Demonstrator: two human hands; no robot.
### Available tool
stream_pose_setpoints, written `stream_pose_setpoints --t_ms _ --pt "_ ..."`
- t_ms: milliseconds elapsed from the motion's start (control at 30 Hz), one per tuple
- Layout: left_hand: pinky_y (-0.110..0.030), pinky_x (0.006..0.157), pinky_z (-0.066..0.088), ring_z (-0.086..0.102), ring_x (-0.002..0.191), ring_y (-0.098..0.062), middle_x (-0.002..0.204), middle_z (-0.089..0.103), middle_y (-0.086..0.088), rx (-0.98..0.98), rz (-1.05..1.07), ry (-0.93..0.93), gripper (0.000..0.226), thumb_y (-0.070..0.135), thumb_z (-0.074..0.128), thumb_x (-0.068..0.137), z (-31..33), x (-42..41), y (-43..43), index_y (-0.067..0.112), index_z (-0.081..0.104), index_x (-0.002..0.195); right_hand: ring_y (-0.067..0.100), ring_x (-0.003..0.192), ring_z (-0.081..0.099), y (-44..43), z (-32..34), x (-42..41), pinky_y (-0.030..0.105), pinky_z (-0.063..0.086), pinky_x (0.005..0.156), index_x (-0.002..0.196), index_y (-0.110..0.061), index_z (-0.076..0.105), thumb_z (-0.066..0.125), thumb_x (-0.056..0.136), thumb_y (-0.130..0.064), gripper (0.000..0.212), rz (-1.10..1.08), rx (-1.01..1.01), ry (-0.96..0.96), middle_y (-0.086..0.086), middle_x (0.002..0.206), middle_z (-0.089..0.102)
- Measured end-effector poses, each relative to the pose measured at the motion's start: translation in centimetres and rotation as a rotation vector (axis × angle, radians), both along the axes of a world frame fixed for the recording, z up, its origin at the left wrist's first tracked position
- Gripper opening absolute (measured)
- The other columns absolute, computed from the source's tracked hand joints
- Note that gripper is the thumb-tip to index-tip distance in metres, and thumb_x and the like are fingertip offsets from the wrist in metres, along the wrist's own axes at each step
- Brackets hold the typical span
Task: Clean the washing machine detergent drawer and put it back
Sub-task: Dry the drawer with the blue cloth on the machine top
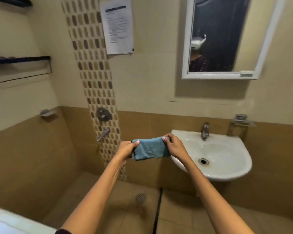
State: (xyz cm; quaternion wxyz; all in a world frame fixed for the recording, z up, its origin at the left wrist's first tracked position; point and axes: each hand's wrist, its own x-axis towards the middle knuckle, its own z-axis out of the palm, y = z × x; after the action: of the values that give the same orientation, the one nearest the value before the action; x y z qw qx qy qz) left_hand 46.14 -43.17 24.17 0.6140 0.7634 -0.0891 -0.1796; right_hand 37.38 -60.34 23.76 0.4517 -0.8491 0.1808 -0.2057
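Forearms (pixel 95 191) outstretched; left hand (pixel 127 148), right hand (pixel 174 147) each pinch blue cloth (pixel 150 148) ends beside sink (pixel 230 175).

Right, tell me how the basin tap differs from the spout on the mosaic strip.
The basin tap stands upright on the sink rim; the wall spout juts from the mosaic strip, slanting down. The basin tap overhangs the sink; the wall spout, the floor. Both are silver metal.

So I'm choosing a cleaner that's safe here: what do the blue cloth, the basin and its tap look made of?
The blue cloth, pinched between the left hand and the right hand, looks like terry or microfibre: matt, fuzzy, limp. The basin looks like glazed white ceramic: smooth, with glossy highlights. Its tap seems chrome-plated metal: silvery and reflective.
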Motion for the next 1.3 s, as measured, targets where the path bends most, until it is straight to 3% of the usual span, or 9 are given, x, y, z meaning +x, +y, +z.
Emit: stream_pose_setpoints --t_ms 200,400,533,667,767,833,900,1133,1300 --pt "-0.021 0.052 0.051 0.061 0.060 -0.013 0.072 0.063 -0.004 -0.134 -0.017 0.129 0.020 0.014 0.058 0.092 -0.4 -1.6 -8.3 0.007 0.060 0.074 0.017 0.088 0.050 -5.6 -0.6 -2.3 0.026 0.036 0.072 0.093 -0.014 0.052 0.042 0.098 -0.020 0.012 -0.155 0.104 -0.076 0.002 0.095 0.055" --pt "-0.017 0.036 0.047 0.058 0.035 -0.007 0.047 0.063 -0.002 -0.241 -0.077 0.301 0.007 0.001 0.065 0.084 -0.1 -2.0 -18.4 -0.003 0.061 0.081 0.023 0.083 0.054 -15.4 -0.9 -3.7 0.026 0.038 0.045 0.108 -0.012 0.049 0.058 0.090 -0.020 0.022 -0.388 0.313 -0.100 0.008 0.097 0.054" --pt "-0.020 0.039 0.051 0.059 0.034 -0.010 0.047 0.062 -0.007 -0.247 -0.188 0.381 0.015 -0.015 0.057 0.082 0.1 -1.4 -27.5 -0.005 0.053 0.072 0.024 0.090 0.054 -24.9 -0.8 -4.3 0.033 0.048 0.066 0.107 -0.015 0.039 0.063 0.082 -0.009 0.035 -0.392 0.487 -0.038 0.013 0.106 0.054" --pt "-0.017 0.032 0.041 0.055 0.042 -0.015 0.065 0.053 -0.007 -0.181 -0.191 0.311 0.025 -0.014 0.064 0.077 0.3 -1.1 -38.4 0.001 0.050 0.064 0.020 0.083 0.053 -34.6 -0.1 -4.8 0.024 0.041 0.057 0.106 -0.011 0.048 0.057 0.082 0.004 0.030 -0.464 0.490 -0.056 0.011 0.101 0.053" --pt "-0.020 0.045 0.044 0.051 0.059 -0.019 0.066 0.051 -0.007 -0.192 -0.178 0.247 0.036 -0.013 0.071 0.071 -0.6 -0.6 -46.5 0.009 0.045 0.060 0.025 0.088 0.057 -41.8 -1.0 -4.7 0.031 0.049 0.066 0.104 -0.013 0.053 0.057 0.078 0.004 0.031 -0.547 0.444 -0.038 0.011 0.100 0.057" --pt "-0.025 0.058 0.050 0.057 0.070 -0.022 0.073 0.056 -0.009 -0.216 -0.181 0.255 0.033 -0.016 0.070 0.069 -1.7 -0.2 -51.2 0.009 0.050 0.063 0.031 0.090 0.063 -46.8 -2.7 -4.4 0.043 0.054 0.081 0.093 -0.021 0.055 0.058 0.073 0.000 0.029 -0.590 0.402 -0.015 0.017 0.103 0.064" --pt "-0.027 0.063 0.052 0.059 0.072 -0.023 0.076 0.060 -0.009 -0.228 -0.190 0.266 0.028 -0.017 0.068 0.070 -2.7 0.1 -55.6 0.008 0.055 0.067 0.030 0.086 0.064 -51.3 -4.4 -3.9 0.048 0.054 0.084 0.085 -0.024 0.054 0.057 0.073 0.003 0.030 -0.629 0.389 -0.010 0.021 0.102 0.066" --pt "-0.015 0.054 0.050 0.059 0.084 -0.023 0.095 0.062 -0.008 -0.212 -0.171 0.214 0.030 -0.016 0.064 0.074 -5.7 1.7 -65.3 -0.001 0.066 0.101 0.023 0.095 0.062 -58.4 -4.7 -1.9 0.027 0.051 0.074 0.111 -0.009 0.063 0.055 0.079 0.007 0.036 -0.695 0.246 0.020 0.009 0.106 0.065" --pt "-0.036 0.085 0.054 0.063 0.090 -0.026 0.097 0.066 -0.008 -0.108 -0.147 0.114 0.030 -0.010 0.069 0.073 -8.0 3.1 -69.1 -0.001 0.068 0.102 0.025 0.099 0.063 -62.0 -5.9 0.1 0.021 0.047 0.074 0.113 -0.010 0.064 0.057 0.082 0.005 0.035 -0.713 0.162 0.068 0.010 0.111 0.066"
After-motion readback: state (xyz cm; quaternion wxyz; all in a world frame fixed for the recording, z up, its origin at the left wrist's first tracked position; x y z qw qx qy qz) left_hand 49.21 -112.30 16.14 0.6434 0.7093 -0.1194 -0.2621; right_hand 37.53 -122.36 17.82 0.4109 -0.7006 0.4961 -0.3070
